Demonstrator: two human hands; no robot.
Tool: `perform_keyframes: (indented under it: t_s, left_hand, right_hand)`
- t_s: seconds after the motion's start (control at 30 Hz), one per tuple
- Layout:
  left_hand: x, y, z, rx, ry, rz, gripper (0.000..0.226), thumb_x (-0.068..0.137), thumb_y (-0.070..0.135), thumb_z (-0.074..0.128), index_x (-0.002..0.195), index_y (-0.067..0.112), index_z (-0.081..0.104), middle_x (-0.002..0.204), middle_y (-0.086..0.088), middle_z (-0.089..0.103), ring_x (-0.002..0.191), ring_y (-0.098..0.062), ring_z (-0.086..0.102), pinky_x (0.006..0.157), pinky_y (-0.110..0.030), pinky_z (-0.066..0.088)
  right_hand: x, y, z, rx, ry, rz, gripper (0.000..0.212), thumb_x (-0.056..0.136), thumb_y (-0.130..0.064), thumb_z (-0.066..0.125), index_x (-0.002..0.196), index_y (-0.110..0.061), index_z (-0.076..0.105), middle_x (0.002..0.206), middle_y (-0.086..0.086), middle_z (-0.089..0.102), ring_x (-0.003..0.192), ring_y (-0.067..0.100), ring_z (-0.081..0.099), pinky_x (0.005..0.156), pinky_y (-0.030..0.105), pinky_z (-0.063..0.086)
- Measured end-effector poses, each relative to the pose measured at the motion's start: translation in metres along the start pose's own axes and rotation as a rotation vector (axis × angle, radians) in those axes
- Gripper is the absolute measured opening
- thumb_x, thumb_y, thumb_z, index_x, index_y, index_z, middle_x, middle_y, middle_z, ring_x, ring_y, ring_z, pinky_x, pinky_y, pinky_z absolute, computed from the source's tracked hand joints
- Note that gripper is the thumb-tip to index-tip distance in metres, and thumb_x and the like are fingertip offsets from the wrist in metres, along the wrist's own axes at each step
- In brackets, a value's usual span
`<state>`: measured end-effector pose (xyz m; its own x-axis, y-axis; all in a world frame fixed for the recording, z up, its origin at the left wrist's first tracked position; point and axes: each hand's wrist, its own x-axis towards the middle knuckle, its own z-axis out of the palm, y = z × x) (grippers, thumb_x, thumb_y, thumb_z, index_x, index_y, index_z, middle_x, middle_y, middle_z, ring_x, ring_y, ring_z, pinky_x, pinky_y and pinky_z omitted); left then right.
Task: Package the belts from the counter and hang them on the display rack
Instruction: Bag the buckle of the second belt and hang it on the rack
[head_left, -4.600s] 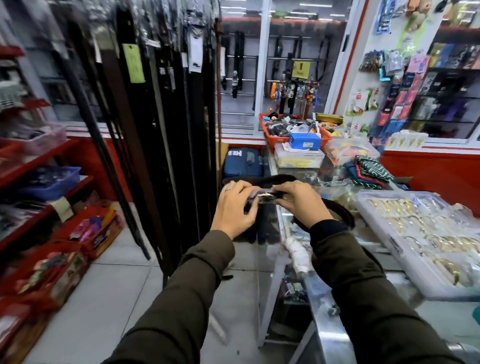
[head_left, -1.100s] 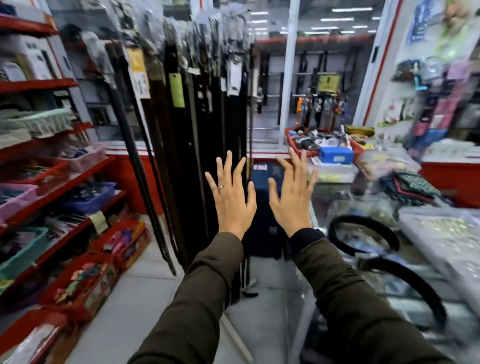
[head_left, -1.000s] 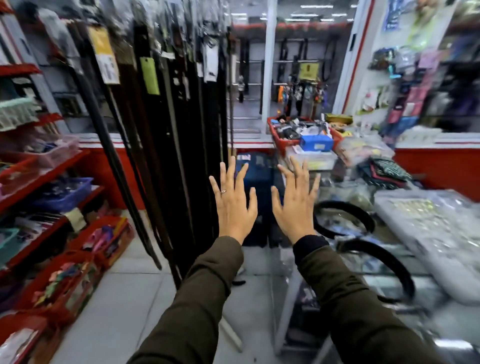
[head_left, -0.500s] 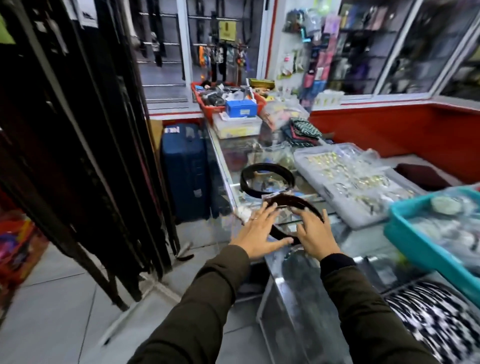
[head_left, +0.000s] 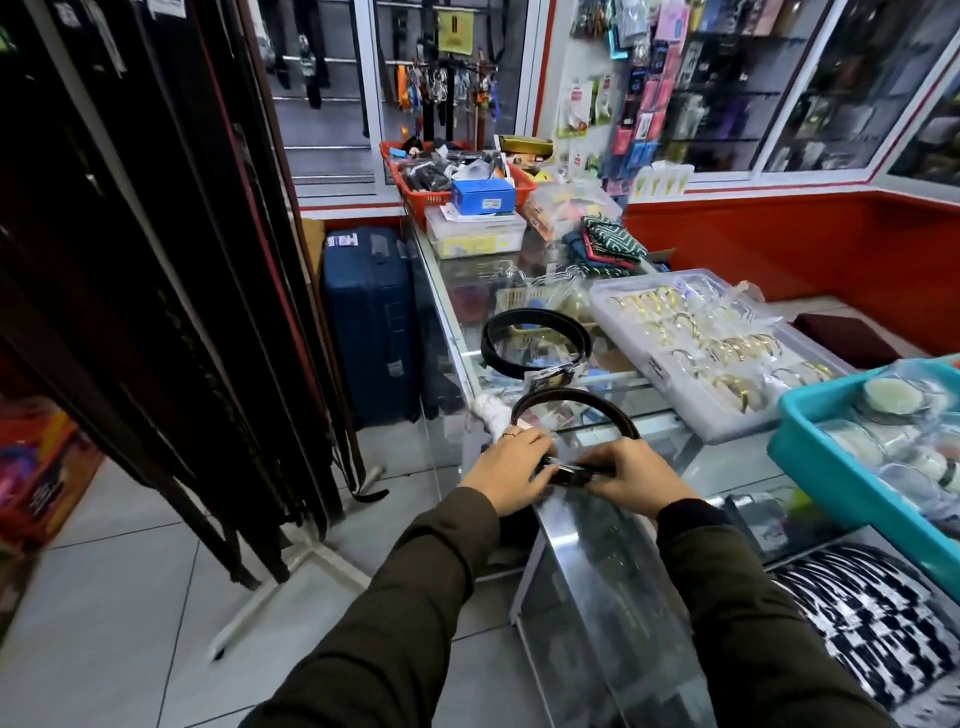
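A looped brown belt (head_left: 587, 402) lies on the glass counter (head_left: 613, 530) near its front corner. My left hand (head_left: 506, 470) and my right hand (head_left: 631, 475) both grip its buckle end, close together. A second coiled black belt (head_left: 535, 340) with a tag lies farther back on the counter, apart from my hands. The display rack (head_left: 171, 260) full of hanging dark belts stands on the left, on a white floor stand.
A clear tray of gold bangles (head_left: 711, 353) and a teal bin (head_left: 878, 452) sit on the counter to the right. A blue suitcase (head_left: 371, 322) stands between rack and counter. A red basket (head_left: 452, 176) and boxes crowd the far end. Tiled floor lies at lower left.
My hands were raised open in front of the rack; I turned to the counter, lowered them, and both now grip the brown belt's buckle end.
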<state>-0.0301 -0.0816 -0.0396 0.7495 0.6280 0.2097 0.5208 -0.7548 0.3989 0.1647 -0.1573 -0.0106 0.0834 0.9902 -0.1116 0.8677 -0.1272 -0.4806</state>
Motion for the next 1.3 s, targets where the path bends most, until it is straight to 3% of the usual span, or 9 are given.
perform_keyframes:
  t_s: [0.17,0.27,0.47,0.53,0.63,0.83,0.97,1.17,1.3]
  left_hand:
    - [-0.028,-0.032,-0.01,-0.067,0.284,-0.032,0.029,0.104,0.026,0.048,0.126,0.01,0.059,0.133,-0.008,0.052,0.124,-0.025,0.049,0.107,-0.038,0.043]
    - [-0.04,-0.045,-0.022,-0.299,0.47,-0.252,0.042,0.103,0.03,0.054,0.143,0.016,0.048,0.147,-0.006,0.04,0.134,-0.019,0.042,0.115,-0.029,0.034]
    - [-0.051,-0.063,-0.064,-0.963,0.795,-0.743,0.044,0.089,0.033,0.077,0.123,0.021,0.052,0.121,-0.007,0.061,0.091,-0.011,0.068,0.076,-0.027,0.058]
    - [-0.054,-0.07,-0.081,-1.259,0.82,-0.781,0.043,0.089,0.027,0.078,0.123,0.01,0.058,0.118,-0.012,0.067,0.091,-0.021,0.072,0.071,-0.028,0.063]
    - [-0.064,-0.075,-0.105,-1.477,0.827,-0.733,0.028,0.091,0.027,0.075,0.109,0.007,0.071,0.101,-0.009,0.076,0.081,-0.016,0.074,0.066,-0.024,0.063]
    - [-0.085,-0.086,-0.141,-1.193,0.864,-0.677,0.035,0.092,0.018,0.074,0.123,0.002,0.07,0.107,-0.009,0.076,0.092,-0.011,0.072,0.068,-0.018,0.059]
    - [-0.089,-0.091,-0.167,-1.026,0.938,-0.651,0.034,0.095,0.015,0.07,0.124,-0.003,0.068,0.113,-0.017,0.074,0.1,-0.017,0.069,0.078,-0.02,0.056]
    - [-0.097,-0.092,-0.21,-1.064,1.084,-0.53,0.029,0.095,0.005,0.068,0.122,-0.005,0.066,0.102,-0.013,0.074,0.084,-0.012,0.075,0.077,-0.025,0.064]
    - [-0.106,-0.096,-0.244,-1.013,1.221,-0.461,0.024,0.089,0.008,0.077,0.112,0.001,0.075,0.098,-0.008,0.08,0.093,-0.017,0.078,0.081,-0.029,0.064]
  right_hand:
    - [0.022,-0.032,0.013,0.318,-0.054,-0.046,0.03,0.074,-0.009,0.086,0.103,-0.007,0.078,0.096,0.006,0.081,0.091,0.014,0.076,0.089,0.035,0.058]
    - [0.039,-0.06,0.02,0.468,-0.004,-0.074,0.033,0.07,-0.015,0.09,0.1,-0.007,0.078,0.095,0.005,0.081,0.091,0.012,0.077,0.084,0.03,0.06]
    - [0.067,-0.128,0.027,0.697,0.031,-0.216,0.023,0.071,-0.014,0.09,0.085,-0.024,0.074,0.08,-0.006,0.079,0.083,0.004,0.075,0.073,0.014,0.057]
    - [0.073,-0.148,0.028,0.792,0.014,-0.261,0.022,0.072,-0.009,0.088,0.086,-0.022,0.076,0.078,-0.004,0.08,0.079,0.005,0.076,0.072,0.014,0.057]
    - [0.08,-0.173,0.032,0.932,-0.014,-0.296,0.021,0.074,-0.007,0.086,0.09,-0.016,0.076,0.079,-0.003,0.081,0.078,0.006,0.077,0.071,0.014,0.057]
    - [0.097,-0.209,0.04,0.93,-0.033,-0.368,0.022,0.076,-0.023,0.087,0.097,-0.022,0.079,0.093,-0.003,0.082,0.092,0.011,0.076,0.078,0.018,0.057]
    - [0.106,-0.229,0.044,0.737,0.113,-0.49,0.027,0.08,-0.04,0.082,0.104,-0.046,0.07,0.106,-0.012,0.065,0.093,0.009,0.067,0.082,0.022,0.055]
    - [0.121,-0.269,0.029,0.863,0.018,-0.624,0.016,0.083,-0.027,0.08,0.099,-0.029,0.081,0.099,-0.001,0.081,0.1,0.015,0.075,0.093,0.04,0.059]
    - [0.127,-0.312,0.014,0.98,-0.015,-0.663,0.016,0.082,-0.022,0.081,0.093,-0.033,0.078,0.096,0.004,0.08,0.095,0.021,0.077,0.081,0.035,0.063]
